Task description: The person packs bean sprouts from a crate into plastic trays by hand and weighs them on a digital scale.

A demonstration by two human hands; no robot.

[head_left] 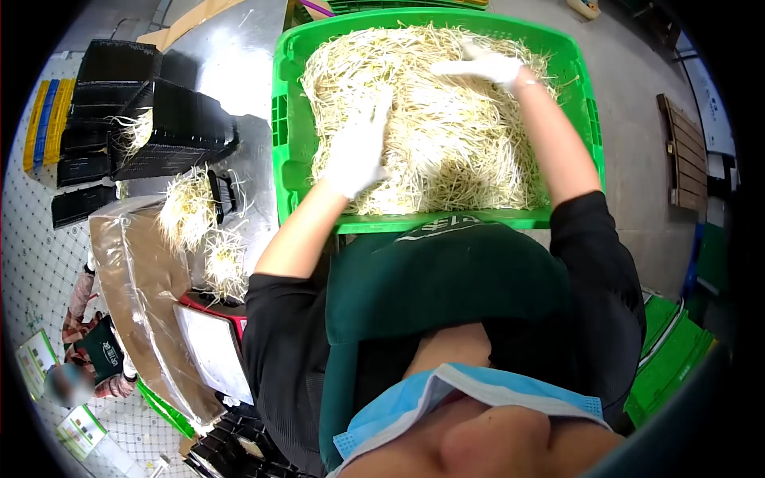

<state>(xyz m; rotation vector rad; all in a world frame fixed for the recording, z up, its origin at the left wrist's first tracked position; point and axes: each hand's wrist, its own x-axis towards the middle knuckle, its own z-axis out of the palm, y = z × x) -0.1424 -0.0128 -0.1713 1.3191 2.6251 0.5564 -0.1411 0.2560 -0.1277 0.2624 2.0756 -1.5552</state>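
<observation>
A green plastic crate (286,171) is filled with pale bean sprouts (446,143). My left hand (360,151), in a white glove, lies on the sprouts at the left part of the crate, its fingers stretched toward the far side. At the far right part of the crate my right hand (486,67), also gloved in white, rests on the sprouts with its fingers extended to the left. Neither hand visibly holds anything.
Stacked black trays (183,119) stand on the metal table (239,60) at the left. Loose sprout clumps (189,209) lie near a scale with a white plate (209,346). A co-worker (96,350) is at the lower left. A wooden pallet (682,151) is at the right.
</observation>
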